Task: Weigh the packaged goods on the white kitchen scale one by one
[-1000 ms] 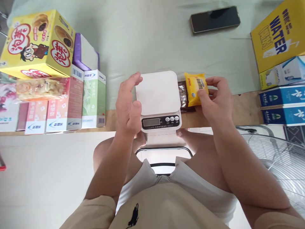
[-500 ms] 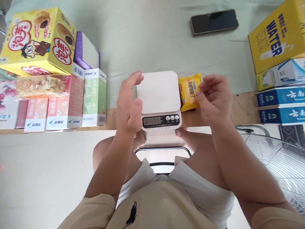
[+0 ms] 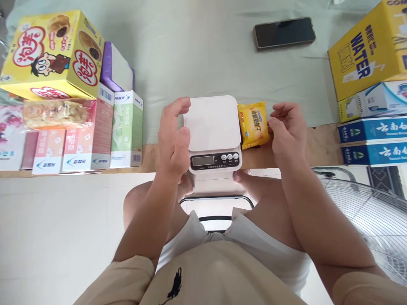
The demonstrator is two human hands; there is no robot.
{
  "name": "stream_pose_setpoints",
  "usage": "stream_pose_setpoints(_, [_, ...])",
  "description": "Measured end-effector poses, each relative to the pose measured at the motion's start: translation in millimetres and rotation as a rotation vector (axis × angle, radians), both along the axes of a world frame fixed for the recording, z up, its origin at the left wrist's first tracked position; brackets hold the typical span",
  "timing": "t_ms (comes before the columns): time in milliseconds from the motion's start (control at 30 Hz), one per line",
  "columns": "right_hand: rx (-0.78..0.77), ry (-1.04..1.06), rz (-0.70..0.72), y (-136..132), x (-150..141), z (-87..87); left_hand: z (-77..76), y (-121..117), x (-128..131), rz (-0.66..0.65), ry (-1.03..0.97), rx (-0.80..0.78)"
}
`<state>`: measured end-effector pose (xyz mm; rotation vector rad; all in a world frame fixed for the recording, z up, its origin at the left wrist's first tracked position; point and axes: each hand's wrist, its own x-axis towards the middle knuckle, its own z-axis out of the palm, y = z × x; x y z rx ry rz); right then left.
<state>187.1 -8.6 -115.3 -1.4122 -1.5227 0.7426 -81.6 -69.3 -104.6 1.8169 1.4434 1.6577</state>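
Note:
A white kitchen scale [image 3: 212, 123] lies at the table's front edge, its platform bare and its display [image 3: 203, 161] blank. My left hand [image 3: 174, 135] stands at the scale's left side, thumb and fingers apart, holding nothing. Against the scale's right side rests a yellow packet [image 3: 253, 126] with printed characters, probably wrapped soap. Just right of that packet is my right hand [image 3: 288, 131], its fingers loosely curled and the thumb tip close to the packet's edge. No grip on the packet shows.
A dark phone [image 3: 284, 34] lies at the back right. Yellow snack boxes [image 3: 47, 55], a purple-edged pack [image 3: 117, 67] and toothpaste cartons [image 3: 127, 127] stand left. At right are a yellow WATER box [image 3: 359, 59] and blue cartons [image 3: 372, 142]. A fan [image 3: 359, 212] stands below right.
My right hand has drawn slightly right, off the yellow packet, which now lies uncovered at its right edge. My left hand has barely moved. The view has shifted a little.

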Motion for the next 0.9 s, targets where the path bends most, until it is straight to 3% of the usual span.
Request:
stream_pose_setpoints(300, [0.101, -0.024, 0.150, 2.1, -0.4, -7.5, 0.2, 0.2, 0.4, -0.007, 0.018, -0.020])
stream_pose_setpoints(600, [0.075, -0.112, 0.048, -5.7, -7.5, 6.0, 10.2, -5.3, 3.5, -0.006, -0.032, -0.020])
stream_pose_setpoints(733, [0.280, -0.096, -0.035, -15.1, -20.2, 20.5, 23.0, -17.0, 0.4, 0.085, 0.055, -0.117])
stream_pose_setpoints(900, [0.617, -0.094, 0.092, -46.1, -61.2, 43.1, 40.0, -42.6, -15.2, 0.126, 0.026, 0.030])
